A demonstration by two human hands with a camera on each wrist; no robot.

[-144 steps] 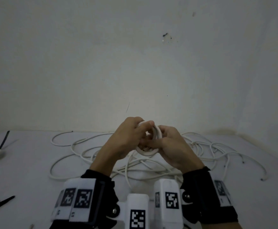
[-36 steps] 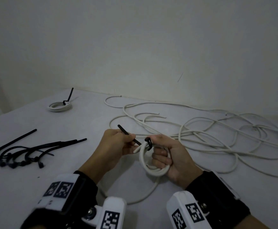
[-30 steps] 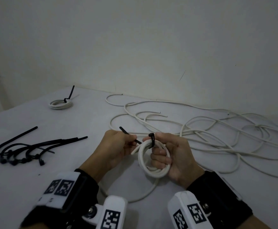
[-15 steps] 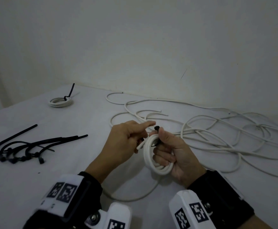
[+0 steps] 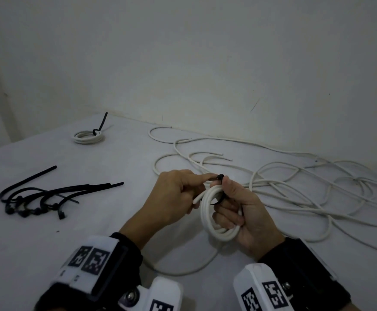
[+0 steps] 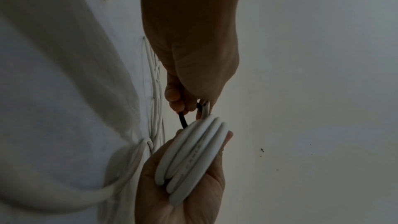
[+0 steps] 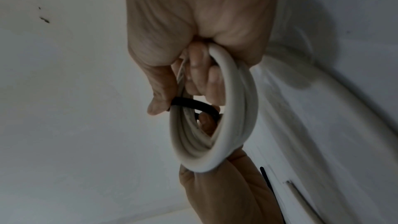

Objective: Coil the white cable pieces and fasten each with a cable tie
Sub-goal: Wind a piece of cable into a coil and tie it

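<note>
**Tie looped on coil, both hands on it**

Right hand (image 5: 248,212) grips the white coil (image 5: 216,212) upright above the table (image 5: 93,239), fingers curled through the middle of the loops, thumb on top. The right wrist view shows three or four turns stacked side by side, lower fingers inside the ring.

Black cable tie (image 7: 193,104) crosses the coil near its top — one end pinned under the right thumb, the band running across the turns to the other side. In the head view its head (image 5: 220,176) sits just above the coil, at the thumb tip.

Left hand (image 5: 176,196) is just beside the coil, touching it, fingers curled, forefinger stretched out to the tie head. In the left wrist view its fingertips (image 6: 176,101) pinch the black strap and a cut white cable end sticks up next to it.

One loose white cable run (image 5: 183,269) curves on the table under the hands.

Further left: a pile of spare black ties (image 5: 48,196), some already looped, lying flat.

Further right and back — a tangle of loose white cable (image 5: 295,187) spread across the table up to the wall (image 5: 205,63).

Far left corner: a finished coil (image 5: 88,136) lying flat, its black tie tail sticking up.
</note>
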